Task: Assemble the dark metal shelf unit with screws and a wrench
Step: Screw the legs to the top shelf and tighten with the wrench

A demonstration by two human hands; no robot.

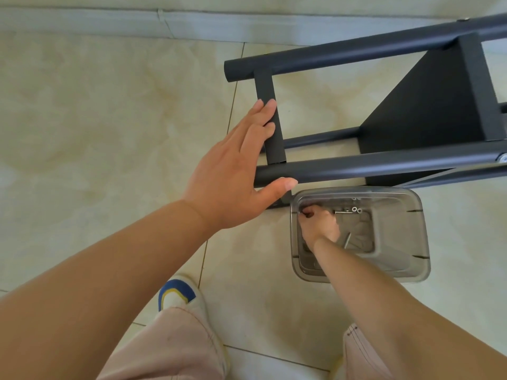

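Note:
The dark metal shelf unit [384, 163] lies on its side on the tiled floor, its round tubes running to the upper right. My left hand [233, 174] rests on its end crossbar [270, 127] with straight fingers and the thumb against the lower tube. My right hand [319, 224] reaches down into a clear plastic container [397, 231] on the floor, fingers curled at its far left corner; what they hold is hidden. Screws and washers [349, 210] lie inside the container, with a thin metal wrench [348, 239] beside my wrist.
A black shelf panel [419, 105] sits between the tubes at the right. A bolt head [503, 158] shows on the lower tube. A grey skirting board [109, 23] runs along the far wall. My shoe [178, 294] and trouser legs are at the bottom.

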